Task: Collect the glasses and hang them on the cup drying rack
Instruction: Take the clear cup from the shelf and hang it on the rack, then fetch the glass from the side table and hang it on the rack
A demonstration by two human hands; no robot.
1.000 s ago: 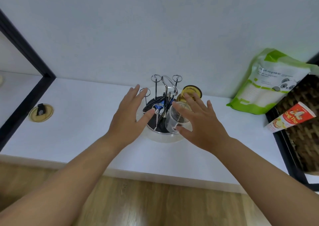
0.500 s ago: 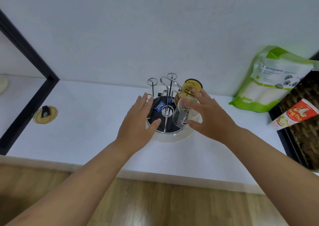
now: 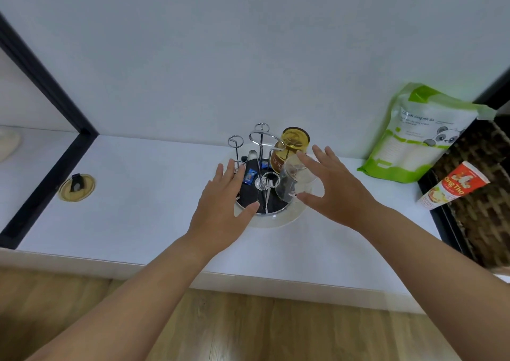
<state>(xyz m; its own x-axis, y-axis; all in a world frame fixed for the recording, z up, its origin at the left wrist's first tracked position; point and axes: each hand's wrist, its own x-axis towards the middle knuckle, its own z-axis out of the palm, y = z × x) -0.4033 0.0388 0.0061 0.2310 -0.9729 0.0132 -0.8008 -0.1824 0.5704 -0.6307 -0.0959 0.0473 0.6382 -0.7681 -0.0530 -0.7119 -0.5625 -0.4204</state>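
Head cam looked down on a long white tabletop (image 3: 143, 203) against a pale wall, with wood floor along the bottom of the shot. Off to the right sat a green and white pouch (image 3: 422, 134) with a panda on it, leaning on the wall, and next to that a dark woven basket (image 3: 485, 203) with a red and white tube (image 3: 455, 185) lying across its edge. Far left, a small round gold lid thing (image 3: 77, 187) lay flat on its own.

The cup drying rack (image 3: 262, 162) stood near the middle, close to the wall: chrome posts with loop tops rising from a round dark tray. An amber glass (image 3: 289, 151) was already hung upside down at the back right. A clear glass (image 3: 294, 181) sat tilted, mouth down, on the front right post.

The right hand (image 3: 339, 192) was spread wide around the clear glass, fingertips touching or just off it, honestly couldn't tell which, no real grip though. The left hand (image 3: 223, 211) was open too, holding nothing, hovering over the rack's left side near the tray rim.

My read: this was the tail end of hanging the clear glass. Next would be checking it sits steady, then going for another glass. None showed on the tabletop, so that'd mean looking elsewhere.
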